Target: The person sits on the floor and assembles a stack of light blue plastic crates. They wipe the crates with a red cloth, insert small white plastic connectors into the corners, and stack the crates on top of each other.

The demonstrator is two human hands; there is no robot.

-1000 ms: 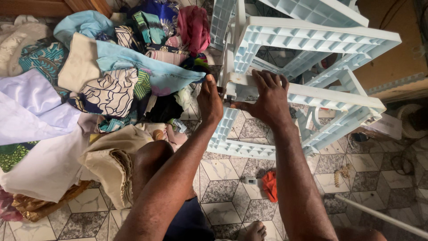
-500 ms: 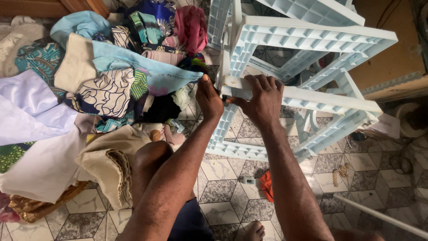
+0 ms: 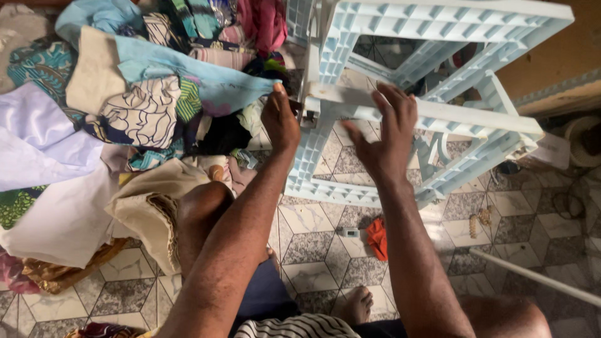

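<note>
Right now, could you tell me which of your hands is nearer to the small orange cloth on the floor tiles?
The right hand. It is at the pale blue plastic stool, above the orange cloth in the picture. The left hand is farther off, by the clothes pile.

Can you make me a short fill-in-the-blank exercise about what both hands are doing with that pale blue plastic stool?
1. The pale blue plastic stool lies tipped on its ____.
2. The right hand rests on a white ____ of the stool.
3. Beside the left hand is a heap of mixed ____.
4. A small orange rag lies on the tiled ____.

Missing words: side; leg; clothes; floor
</note>
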